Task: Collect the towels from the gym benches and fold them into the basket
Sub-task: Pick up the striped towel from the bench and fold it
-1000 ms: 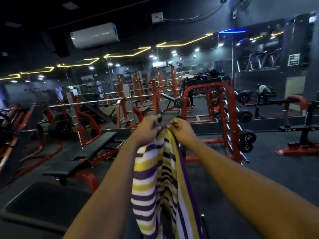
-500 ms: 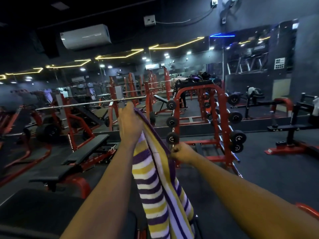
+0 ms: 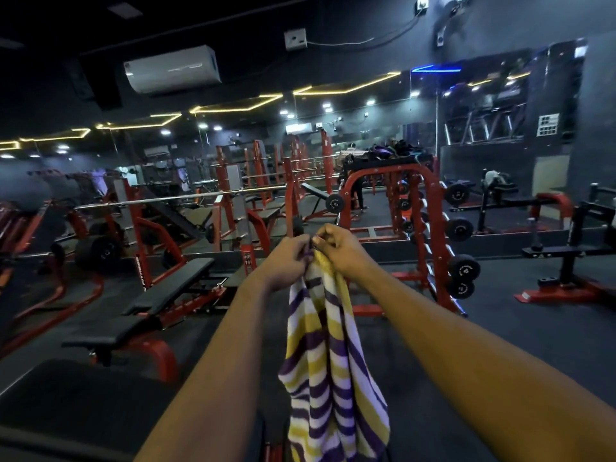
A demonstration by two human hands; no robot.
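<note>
Fingers (image 3: 301,251) of left hand (image 3: 283,263) and right hand (image 3: 341,250) pinch the striped towel (image 3: 330,361) at its top edge, clear of the bench (image 3: 173,288).

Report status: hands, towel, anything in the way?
Left hand and right hand pinch top of striped towel, side by side. Towel hangs free between forearms. No basket in view; black bench off left, apart.

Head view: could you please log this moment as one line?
striped towel: hangs, held at top | left hand: pinches top edge | right hand: pinches top edge | basket: not in view
</note>
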